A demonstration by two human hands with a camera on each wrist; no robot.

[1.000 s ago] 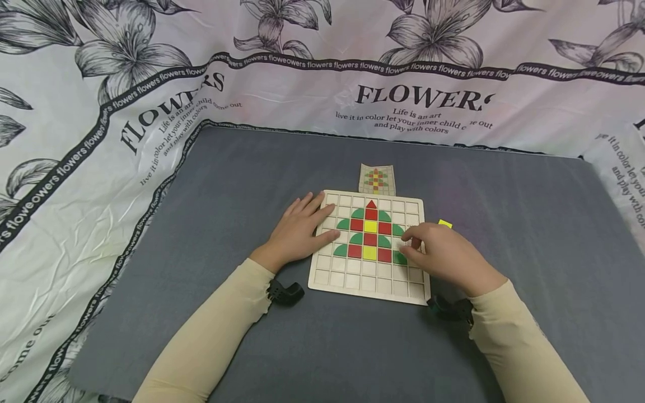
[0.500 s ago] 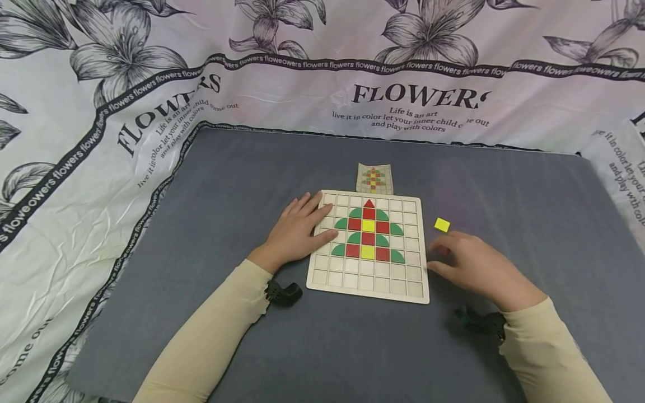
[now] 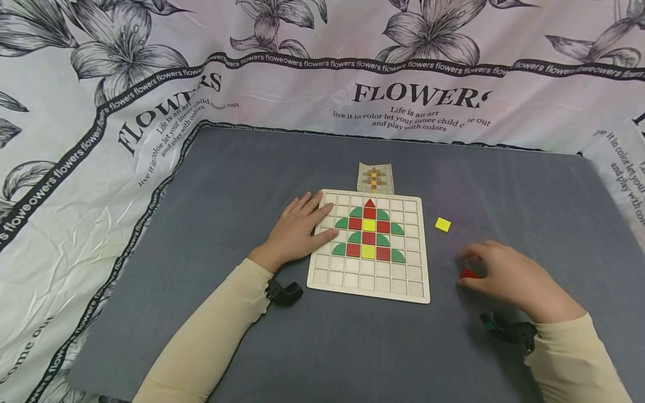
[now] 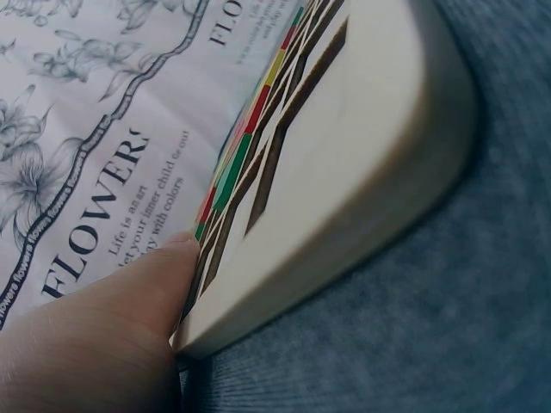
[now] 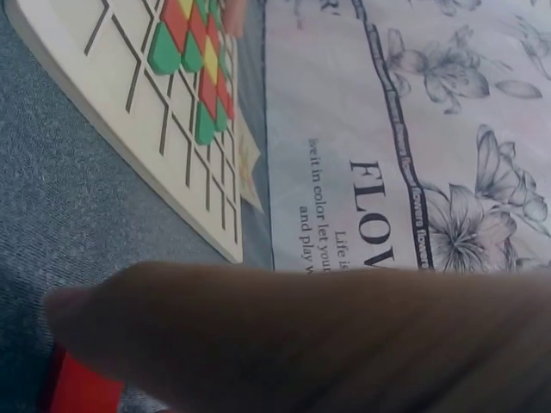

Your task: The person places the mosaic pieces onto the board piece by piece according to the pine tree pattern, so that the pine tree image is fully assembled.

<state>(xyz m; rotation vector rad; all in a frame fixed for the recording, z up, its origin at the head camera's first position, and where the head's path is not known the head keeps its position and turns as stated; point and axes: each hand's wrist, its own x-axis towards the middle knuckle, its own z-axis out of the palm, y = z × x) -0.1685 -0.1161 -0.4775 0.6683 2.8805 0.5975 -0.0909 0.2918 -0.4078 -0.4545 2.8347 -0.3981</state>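
A square wooden grid board lies on the dark grey table. Red, yellow and green tiles on it form a tree with a red triangle on top. My left hand rests on the board's left edge, fingers spread; the left wrist view shows the thumb at the rim. To the right of the board, my right hand is low over the table with bent fingers. A red tile shows between thumb and index finger, which stand apart; the palm side is hidden. In the right wrist view, red shows below the thumb.
A small pattern card with the same tree lies behind the board, close to its far edge. One yellow tile lies to the board's right. White flower-printed cloth stands around the table's back and left sides.
My right hand has moved from the board's right side out to the right and nearer, to the red tile. The yellow tile came into full view. My left hand has stayed put.
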